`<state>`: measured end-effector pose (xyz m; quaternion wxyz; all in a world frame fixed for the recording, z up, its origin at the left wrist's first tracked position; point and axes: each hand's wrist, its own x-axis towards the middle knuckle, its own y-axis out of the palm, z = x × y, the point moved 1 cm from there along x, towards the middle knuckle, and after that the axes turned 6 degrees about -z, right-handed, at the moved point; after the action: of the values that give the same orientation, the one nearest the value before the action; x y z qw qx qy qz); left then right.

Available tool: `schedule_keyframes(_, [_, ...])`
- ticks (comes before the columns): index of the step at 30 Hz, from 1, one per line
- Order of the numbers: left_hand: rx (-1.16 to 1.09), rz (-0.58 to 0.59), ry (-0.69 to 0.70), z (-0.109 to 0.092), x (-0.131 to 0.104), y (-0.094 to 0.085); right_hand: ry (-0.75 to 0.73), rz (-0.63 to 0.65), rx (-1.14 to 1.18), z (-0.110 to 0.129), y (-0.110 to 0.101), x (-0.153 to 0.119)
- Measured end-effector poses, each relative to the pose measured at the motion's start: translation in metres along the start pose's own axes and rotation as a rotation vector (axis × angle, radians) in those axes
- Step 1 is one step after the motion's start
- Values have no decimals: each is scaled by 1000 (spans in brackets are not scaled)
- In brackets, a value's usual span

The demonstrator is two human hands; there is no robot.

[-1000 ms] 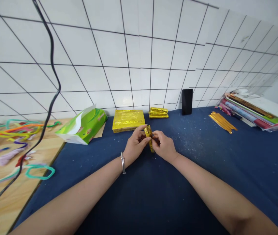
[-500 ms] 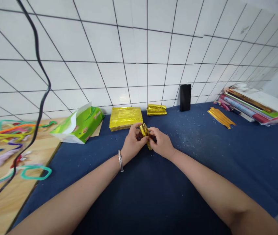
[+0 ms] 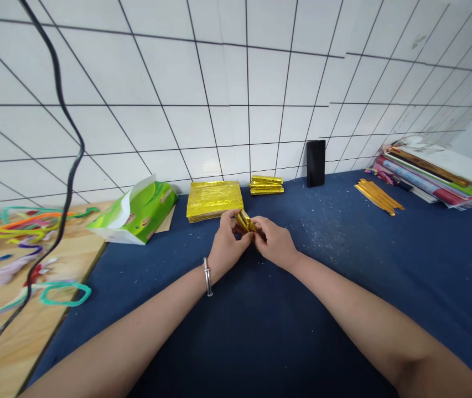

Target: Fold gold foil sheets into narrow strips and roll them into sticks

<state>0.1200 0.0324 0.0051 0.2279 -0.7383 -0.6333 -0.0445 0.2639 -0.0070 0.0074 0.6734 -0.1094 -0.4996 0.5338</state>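
Note:
A folded piece of gold foil paper (image 3: pixel 244 221) is held between both hands above the dark blue cloth (image 3: pixel 236 331). My left hand (image 3: pixel 229 243) grips its left side, thumb in front and fingers behind. On the other side, my right hand (image 3: pixel 276 242) is closed on it, with the thumbs nearly meeting. The fingers cover its lower part. Just behind the hands lies a stack of gold foil paper sheets (image 3: pixel 214 199). Several folded gold strips (image 3: pixel 266 185) are piled to the right of that stack, near the wall.
A green packet (image 3: pixel 140 213) stands left of the stack. Coloured fuzzy stems (image 3: pixel 65 294) lie on a wooden board (image 3: pixel 73 251), crossed by a black cable (image 3: pixel 69 182). A black phone (image 3: pixel 316 163) leans on the tiled wall. Orange-gold strips (image 3: pixel 379 196) and books (image 3: pixel 435 179) are at right.
The folded gold paper has tilted over to the left and lower between the fingers. Both hands stay closed on it in nearly the same place. The view has shifted slightly.

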Motion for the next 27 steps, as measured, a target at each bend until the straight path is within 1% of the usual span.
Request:
schedule_keyframes(8, [11, -12, -5, 3, 0, 0, -36, 23, -75, -1, 2, -1])
schedule_keyframes(17, [-70, -15, -40, 4, -1, 1, -115, 23, -158, 0, 5, -3])
schedule_keyframes(23, [-127, -7, -45, 4, -2, 1, -100, 30, -163, 1, 3, -3])
schedule_keyframes(27, [-174, -9, -65, 6, -3, 2, -83, 5, -162, -2, 4, -2])
